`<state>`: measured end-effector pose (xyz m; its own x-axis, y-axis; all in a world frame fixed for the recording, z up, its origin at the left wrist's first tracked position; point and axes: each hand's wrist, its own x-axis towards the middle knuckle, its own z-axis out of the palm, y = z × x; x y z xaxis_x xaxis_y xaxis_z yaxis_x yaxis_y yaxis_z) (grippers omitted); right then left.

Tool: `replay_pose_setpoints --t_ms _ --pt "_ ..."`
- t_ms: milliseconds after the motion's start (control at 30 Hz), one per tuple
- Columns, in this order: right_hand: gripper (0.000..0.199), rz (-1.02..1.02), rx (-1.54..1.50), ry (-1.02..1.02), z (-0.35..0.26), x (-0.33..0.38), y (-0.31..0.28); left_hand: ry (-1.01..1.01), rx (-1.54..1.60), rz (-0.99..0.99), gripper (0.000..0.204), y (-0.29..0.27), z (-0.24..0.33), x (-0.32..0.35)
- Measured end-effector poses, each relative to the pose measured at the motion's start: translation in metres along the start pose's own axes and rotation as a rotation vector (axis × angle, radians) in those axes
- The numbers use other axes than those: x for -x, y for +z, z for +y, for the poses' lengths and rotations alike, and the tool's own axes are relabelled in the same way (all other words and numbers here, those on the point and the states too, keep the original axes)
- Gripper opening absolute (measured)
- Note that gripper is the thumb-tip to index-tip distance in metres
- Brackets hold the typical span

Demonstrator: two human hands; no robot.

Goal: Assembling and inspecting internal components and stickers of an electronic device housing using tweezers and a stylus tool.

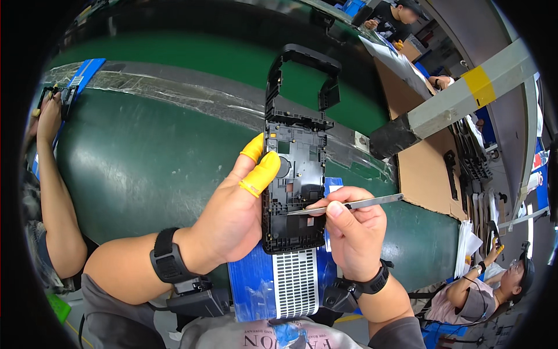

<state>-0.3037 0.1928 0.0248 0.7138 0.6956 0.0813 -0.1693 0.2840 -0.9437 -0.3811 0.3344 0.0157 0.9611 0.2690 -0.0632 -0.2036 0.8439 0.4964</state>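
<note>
A long black plastic housing is held up in front of me, its ribbed inner side toward me and an open frame at its far end. My left hand grips its left edge, with yellow finger cots on the thumb and a finger. In my right hand, pinched between thumb and fingers, is a pair of metal tweezers. Their tip lies over the lower part of the housing; whether it touches there I cannot tell. Below the housing is a blue box bearing a white slotted strip.
A green work table lies under my hands, with a dark belt beyond. A grey post slants in at right above brown cardboard. Another person's arm works at left; other people sit at far right and right.
</note>
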Motion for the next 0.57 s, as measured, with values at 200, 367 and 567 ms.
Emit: replay_pose_setpoints --t_ms 200,367,567 --pt "0.014 -0.014 -0.004 -0.001 0.0024 -0.0001 -0.0019 0.008 0.012 -0.022 0.036 0.0000 -0.0004 0.0009" --pt "0.015 0.063 0.068 -0.012 0.0032 -0.0006 0.0058 0.019 0.012 -0.021 0.036 -0.0009 -0.0014 0.0008" --pt "0.015 -0.004 -0.033 0.028 0.0015 -0.0004 -0.0024 0.007 0.013 -0.020 0.036 -0.0020 -0.0021 -0.0001"
